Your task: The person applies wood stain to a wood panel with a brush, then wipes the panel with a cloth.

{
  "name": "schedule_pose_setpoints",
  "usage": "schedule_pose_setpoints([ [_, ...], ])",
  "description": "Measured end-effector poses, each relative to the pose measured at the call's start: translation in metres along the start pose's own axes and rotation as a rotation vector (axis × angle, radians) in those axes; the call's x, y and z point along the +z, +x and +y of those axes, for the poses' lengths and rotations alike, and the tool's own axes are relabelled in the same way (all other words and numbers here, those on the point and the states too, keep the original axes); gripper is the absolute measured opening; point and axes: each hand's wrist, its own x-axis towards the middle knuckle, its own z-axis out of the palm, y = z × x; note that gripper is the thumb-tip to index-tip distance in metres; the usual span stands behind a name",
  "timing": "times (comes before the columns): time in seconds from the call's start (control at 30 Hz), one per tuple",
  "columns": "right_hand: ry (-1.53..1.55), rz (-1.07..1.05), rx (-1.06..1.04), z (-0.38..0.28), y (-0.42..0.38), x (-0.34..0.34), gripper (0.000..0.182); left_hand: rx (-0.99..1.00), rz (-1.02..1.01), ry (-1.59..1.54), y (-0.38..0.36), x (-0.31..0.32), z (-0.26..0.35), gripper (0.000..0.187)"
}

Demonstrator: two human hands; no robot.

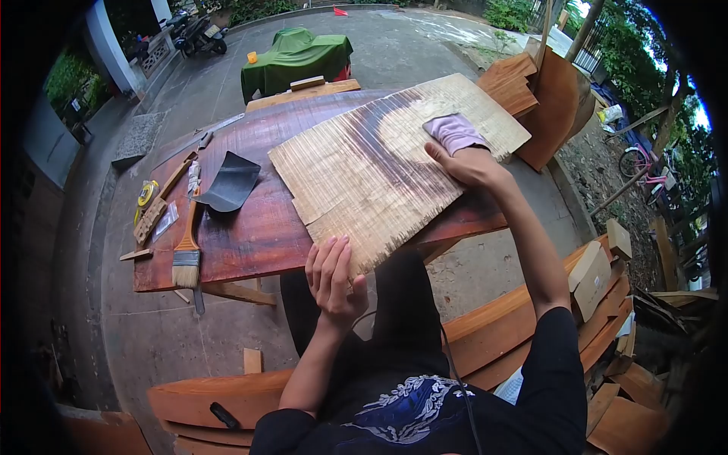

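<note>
A pale wooden board [356,174] with a dark burnt-looking band and a ragged near edge lies slanted across the red-brown table. My left hand [335,280] grips its near left corner, fingers on the top face and thumb at the edge. Near the far right part of the board, my right hand [474,163] presses a lilac sheet of sandpaper [455,133] flat against the wood, its fingers covered by the sheet. A dark, curled sheet of sandpaper [230,182] rests left of the board.
On the table [243,262] lie a wide paintbrush [186,262], a tape measure [148,192] and a notched wooden block [150,220]. Curved planks [493,326] are close on my right. Beyond the table stands a green-covered object [299,61]; boards [557,114] lean at far right.
</note>
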Motion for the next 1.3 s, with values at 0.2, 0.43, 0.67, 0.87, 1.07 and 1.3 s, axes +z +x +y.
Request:
schedule_pose_setpoints([
  [0.2, -0.121, 0.199, -0.771, -0.063, -0.081, 0.083, 0.088, 0.005, 0.017, 0.026, -0.005, 0.005, -0.001, 0.042],
  [0.43, -0.003, 0.273, -0.001, 0.054, -0.011, -0.013, 0.084, 0.038, 0.043, 0.004, -0.004, 0.006, -0.006, 0.042],
  [0.67, -0.139, 0.301, -0.785, -0.024, -0.073, 0.068, 0.083, 0.017, 0.021, 0.026, -0.005, 0.007, -0.003, 0.041],
  [0.87, 0.073, 0.373, -0.211, 0.076, -0.041, 0.022, 0.085, 0.045, 0.008, -0.003, -0.003, 0.003, -0.007, 0.041],
  [1.07, -0.206, 0.312, -0.657, 0.009, -0.075, 0.064, 0.090, 0.020, 0.027, 0.000, -0.003, 0.005, -0.004, 0.041],
  [1.3, 0.166, 0.285, 0.037, 0.080, -0.049, 0.016, 0.086, 0.043, 0.023, 0.017, -0.002, 0.007, -0.004, 0.037],
])
